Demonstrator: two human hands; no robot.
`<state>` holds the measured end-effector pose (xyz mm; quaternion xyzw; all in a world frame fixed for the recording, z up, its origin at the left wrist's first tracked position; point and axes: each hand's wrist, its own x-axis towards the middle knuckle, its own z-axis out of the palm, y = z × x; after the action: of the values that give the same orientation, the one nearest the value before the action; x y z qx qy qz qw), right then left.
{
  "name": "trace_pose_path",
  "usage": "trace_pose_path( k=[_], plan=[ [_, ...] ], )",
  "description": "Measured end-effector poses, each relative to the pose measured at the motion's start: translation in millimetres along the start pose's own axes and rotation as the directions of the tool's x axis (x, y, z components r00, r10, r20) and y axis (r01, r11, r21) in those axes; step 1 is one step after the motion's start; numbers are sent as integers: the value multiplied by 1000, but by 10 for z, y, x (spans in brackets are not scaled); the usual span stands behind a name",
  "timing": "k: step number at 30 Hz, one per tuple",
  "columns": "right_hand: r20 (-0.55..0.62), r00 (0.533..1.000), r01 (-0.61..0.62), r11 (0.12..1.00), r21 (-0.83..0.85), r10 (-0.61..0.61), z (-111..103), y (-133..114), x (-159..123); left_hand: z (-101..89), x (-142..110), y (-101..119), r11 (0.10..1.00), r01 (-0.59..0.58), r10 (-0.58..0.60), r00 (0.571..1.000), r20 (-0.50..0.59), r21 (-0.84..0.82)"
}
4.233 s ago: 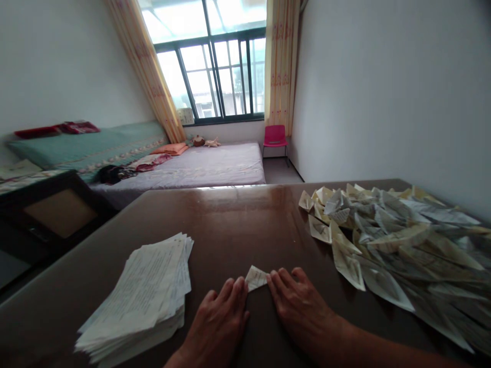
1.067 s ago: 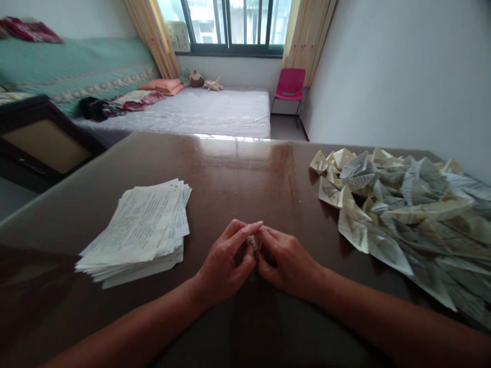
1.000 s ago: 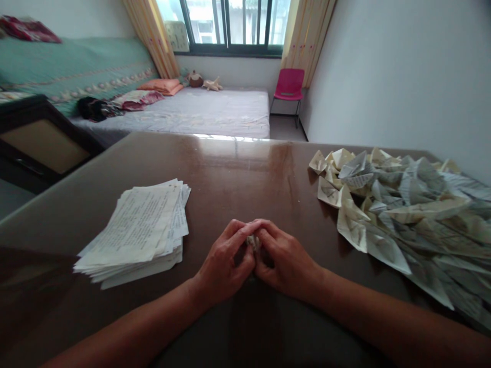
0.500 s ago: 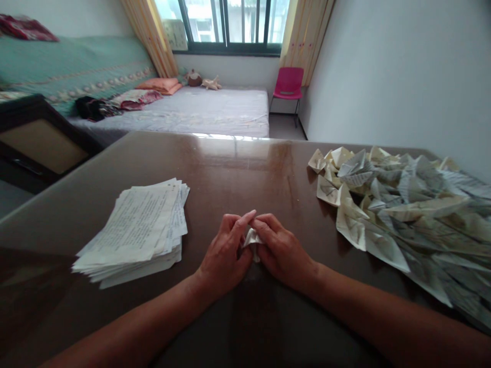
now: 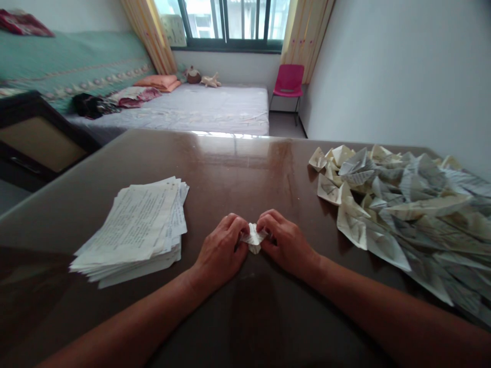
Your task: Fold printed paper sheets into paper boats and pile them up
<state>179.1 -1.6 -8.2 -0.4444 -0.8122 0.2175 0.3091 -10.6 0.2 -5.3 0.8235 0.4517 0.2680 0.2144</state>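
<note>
One folded paper [image 5: 253,239] sits between left hand [image 5: 223,246] and right hand [image 5: 289,244] — pinched.

A piece of paper [image 5: 253,237] is between the left hand [image 5: 221,245] and the right hand [image 5: 288,245] at the worktop [image 5: 230,179], which carries a stack of sheets [image 5: 132,225] to their left and a heap of paper boats [image 5: 406,207] to their right, while behind it stand a bed [image 5: 218,110] and, right of that, a chair [image 5: 289,81].
</note>
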Motion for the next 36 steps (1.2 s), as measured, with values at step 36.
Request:
trace_pose_path(
  k=[36],
  plan=[
    [151, 986, -80, 996, 29, 75, -97, 52, -33, -77, -49, 42, 995, -13, -2, 989, 149, 100]
  ],
)
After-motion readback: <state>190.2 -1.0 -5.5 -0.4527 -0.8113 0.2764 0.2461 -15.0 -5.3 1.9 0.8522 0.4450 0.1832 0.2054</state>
